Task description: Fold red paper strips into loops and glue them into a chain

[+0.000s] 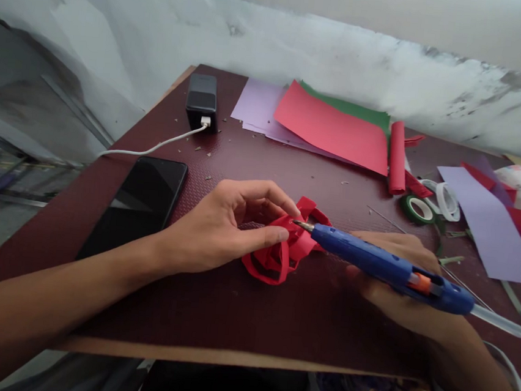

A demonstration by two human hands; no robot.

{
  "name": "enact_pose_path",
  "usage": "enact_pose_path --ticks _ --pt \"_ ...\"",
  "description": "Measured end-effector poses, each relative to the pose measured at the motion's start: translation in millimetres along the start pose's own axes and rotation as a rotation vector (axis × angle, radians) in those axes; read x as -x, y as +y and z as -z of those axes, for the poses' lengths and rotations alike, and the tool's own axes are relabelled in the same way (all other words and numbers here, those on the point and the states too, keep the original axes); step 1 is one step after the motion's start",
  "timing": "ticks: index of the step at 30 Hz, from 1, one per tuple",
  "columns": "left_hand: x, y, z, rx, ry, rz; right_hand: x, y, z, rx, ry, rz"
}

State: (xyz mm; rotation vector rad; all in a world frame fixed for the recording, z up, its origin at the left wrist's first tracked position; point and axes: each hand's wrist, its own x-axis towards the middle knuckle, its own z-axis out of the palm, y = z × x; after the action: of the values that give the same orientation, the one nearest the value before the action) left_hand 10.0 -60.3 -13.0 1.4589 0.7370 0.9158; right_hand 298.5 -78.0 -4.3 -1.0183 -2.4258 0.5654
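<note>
A looped bundle of red paper strips (pixel 277 258) lies near the middle of the table. My left hand (pixel 234 224) pinches it at the upper left between thumb and fingers. Wrapped round a blue glue gun (pixel 365 255), my right hand (pixel 399 282) is to the right of the bundle. The gun's metal tip touches or nearly touches the red paper by my left fingertips. A clear glue stick (pixel 499 321) sticks out of the gun's rear end. The gun hides part of my right hand.
Left on the table are a black phone (pixel 143 199) and a power bank (pixel 202 101) with a white cable (pixel 154 148). Behind lie red (pixel 336 126) and purple sheets (pixel 258 103). Green tape (pixel 418 209), a red roll (pixel 397 156) and a purple strip (pixel 492 230) lie right.
</note>
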Motion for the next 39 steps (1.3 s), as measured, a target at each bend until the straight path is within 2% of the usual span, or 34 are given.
enact_pose_path --ticks 9,16,32,39 --pt "0.7 2.6 0.0 -0.004 0.003 0.002 -2.9 -3.0 -0.9 -0.016 0.031 0.016" --pt "0.1 2.2 -0.8 -0.003 0.008 -0.003 5.2 1.6 -0.1 -0.009 0.024 -0.060" --pt "-0.3 2.7 0.0 -0.058 0.001 -0.021 2.6 1.5 -0.3 -0.012 0.023 0.008" --pt "0.0 1.1 0.3 -0.059 0.006 -0.040 -1.8 -3.1 -2.0 -0.042 0.064 0.022"
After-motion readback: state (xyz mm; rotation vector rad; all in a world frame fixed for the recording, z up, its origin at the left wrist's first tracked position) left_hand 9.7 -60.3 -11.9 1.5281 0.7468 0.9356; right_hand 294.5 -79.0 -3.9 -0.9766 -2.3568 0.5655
